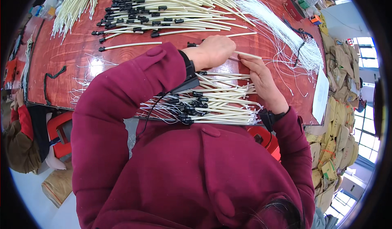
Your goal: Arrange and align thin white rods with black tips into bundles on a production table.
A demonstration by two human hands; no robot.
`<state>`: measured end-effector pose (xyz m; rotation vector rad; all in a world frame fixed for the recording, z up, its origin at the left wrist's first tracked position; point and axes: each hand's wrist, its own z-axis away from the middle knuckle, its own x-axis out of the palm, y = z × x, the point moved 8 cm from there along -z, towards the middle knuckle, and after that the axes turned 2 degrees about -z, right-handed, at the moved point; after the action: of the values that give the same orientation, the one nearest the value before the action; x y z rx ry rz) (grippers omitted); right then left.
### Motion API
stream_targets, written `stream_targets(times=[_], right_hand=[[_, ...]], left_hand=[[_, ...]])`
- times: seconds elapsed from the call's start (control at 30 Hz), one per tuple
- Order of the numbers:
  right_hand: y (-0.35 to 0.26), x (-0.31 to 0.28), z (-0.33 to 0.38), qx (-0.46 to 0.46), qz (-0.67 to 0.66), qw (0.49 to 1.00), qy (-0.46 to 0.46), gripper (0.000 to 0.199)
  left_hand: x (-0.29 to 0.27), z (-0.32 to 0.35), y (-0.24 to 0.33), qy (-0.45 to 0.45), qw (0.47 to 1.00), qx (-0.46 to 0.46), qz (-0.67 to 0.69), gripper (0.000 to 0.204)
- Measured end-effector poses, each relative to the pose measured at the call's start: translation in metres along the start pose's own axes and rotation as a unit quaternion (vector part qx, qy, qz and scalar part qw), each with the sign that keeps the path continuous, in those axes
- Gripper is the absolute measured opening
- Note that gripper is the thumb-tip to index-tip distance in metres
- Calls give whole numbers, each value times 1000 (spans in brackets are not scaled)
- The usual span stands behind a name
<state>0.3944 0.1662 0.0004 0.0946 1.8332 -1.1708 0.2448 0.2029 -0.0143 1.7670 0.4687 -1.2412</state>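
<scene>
My left hand (216, 50) is closed above the middle of the red table, its back toward me, so what its fingers grip is hidden. A short cream tube (250, 55) sticks out to the right, close to that hand. Thumb and fingers of my right hand (262, 81) pinch this tube from below. Just left of my left hand lies a black connector (192, 44). Below both hands, along the near edge, lies a pile of cream tubes (228, 106) with black connectors (187, 118) and thin white wires trailing left.
Farther back is a large heap of cream tubes with black connectors (163, 14). A tied bundle of thin white wires (281, 29) spreads at right, beside a white sheet (321, 96). A black cord (51, 84) lies left. Another person's red sleeve (25, 121) shows at far left.
</scene>
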Motion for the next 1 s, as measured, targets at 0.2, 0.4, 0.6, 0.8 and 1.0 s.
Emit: stream_targets(times=[0.2, 0.4, 0.6, 0.8, 1.0], right_hand=[[3, 0, -1, 41, -20, 999, -3, 47], [21, -25, 13, -7, 111, 994, 0, 52], [-4, -13, 5, -9, 181, 983, -33, 55], [-3, -16, 5, -1, 137, 990, -37, 52], [-2, -17, 6, -6, 115, 993, -15, 50]], left_hand=[[-22, 19, -6, 4, 1000, -5, -16, 12], [-42, 86, -57, -92, 984, -124, -90, 12], [-42, 114, -67, -30, 981, -159, -106, 15], [-91, 136, -71, 46, 966, -249, 52, 18], [-115, 187, -80, 114, 982, -143, 55, 16]])
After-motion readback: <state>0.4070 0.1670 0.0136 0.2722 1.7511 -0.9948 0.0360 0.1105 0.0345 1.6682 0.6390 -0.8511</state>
